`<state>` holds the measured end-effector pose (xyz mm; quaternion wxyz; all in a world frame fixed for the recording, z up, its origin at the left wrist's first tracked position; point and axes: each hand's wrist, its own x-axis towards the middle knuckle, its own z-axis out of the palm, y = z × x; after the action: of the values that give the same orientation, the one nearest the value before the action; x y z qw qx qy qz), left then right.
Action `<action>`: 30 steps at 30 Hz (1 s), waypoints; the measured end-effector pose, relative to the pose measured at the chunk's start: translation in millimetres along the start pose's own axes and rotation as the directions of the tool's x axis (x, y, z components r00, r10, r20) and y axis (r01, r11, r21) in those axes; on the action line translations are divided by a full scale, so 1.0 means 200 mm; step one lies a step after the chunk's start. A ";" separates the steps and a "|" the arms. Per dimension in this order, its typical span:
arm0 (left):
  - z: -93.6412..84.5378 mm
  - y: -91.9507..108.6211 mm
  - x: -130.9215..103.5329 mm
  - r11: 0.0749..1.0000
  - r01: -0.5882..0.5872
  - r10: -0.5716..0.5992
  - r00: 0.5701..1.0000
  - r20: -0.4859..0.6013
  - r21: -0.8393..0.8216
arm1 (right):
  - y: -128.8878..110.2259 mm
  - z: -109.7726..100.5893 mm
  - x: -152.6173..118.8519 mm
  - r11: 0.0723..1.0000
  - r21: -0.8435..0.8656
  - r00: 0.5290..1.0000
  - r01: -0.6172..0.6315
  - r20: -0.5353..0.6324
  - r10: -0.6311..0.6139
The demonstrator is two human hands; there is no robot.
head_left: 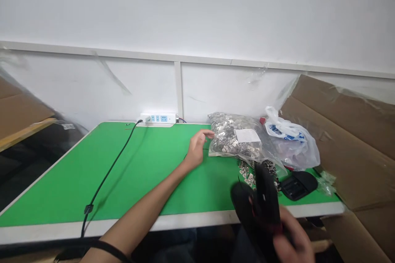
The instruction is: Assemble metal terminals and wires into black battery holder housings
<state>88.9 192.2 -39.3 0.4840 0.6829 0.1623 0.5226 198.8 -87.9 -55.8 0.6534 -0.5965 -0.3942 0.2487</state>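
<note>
A power strip (159, 118) lies by the wall (197, 16), cardboard (342, 144) at right.

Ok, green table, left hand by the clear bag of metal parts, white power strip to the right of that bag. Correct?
Not quite: in the head view, the white power strip is to the left of the clear bag. Rest stands.

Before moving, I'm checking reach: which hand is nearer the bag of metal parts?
Left. The left hand is just left of the clear bag; the right hand is farther off, toward the wearer, holding a dark object.
</note>
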 end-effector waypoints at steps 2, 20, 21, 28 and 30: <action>-0.02 0.01 0.03 0.953 0.173 -0.182 0.983 -0.013 -0.250 | -0.02 0.17 0.32 0.995 0.103 0.998 -0.016 0.055 0.011; -0.17 0.06 0.14 0.726 0.317 -0.492 0.859 -0.140 -0.610 | -0.01 0.61 0.98 0.822 0.494 0.936 -0.282 0.328 0.124; -0.18 0.07 0.14 0.714 0.328 -0.495 0.862 -0.114 -0.619 | 0.00 0.61 0.98 0.821 0.505 0.946 -0.267 0.301 0.123; -0.22 0.10 0.16 0.690 0.430 -0.501 0.865 0.045 -0.582 | -0.02 0.62 0.96 0.680 0.623 0.914 -0.387 0.358 0.193; -0.25 0.10 0.17 0.691 0.456 -0.503 0.860 0.080 -0.560 | -0.02 0.60 0.97 0.655 0.642 0.910 -0.399 0.363 0.198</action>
<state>52.9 232.4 -4.0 0.7750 0.4222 0.1935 0.4286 209.7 135.7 -12.3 0.7222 -0.3207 -0.2471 0.5609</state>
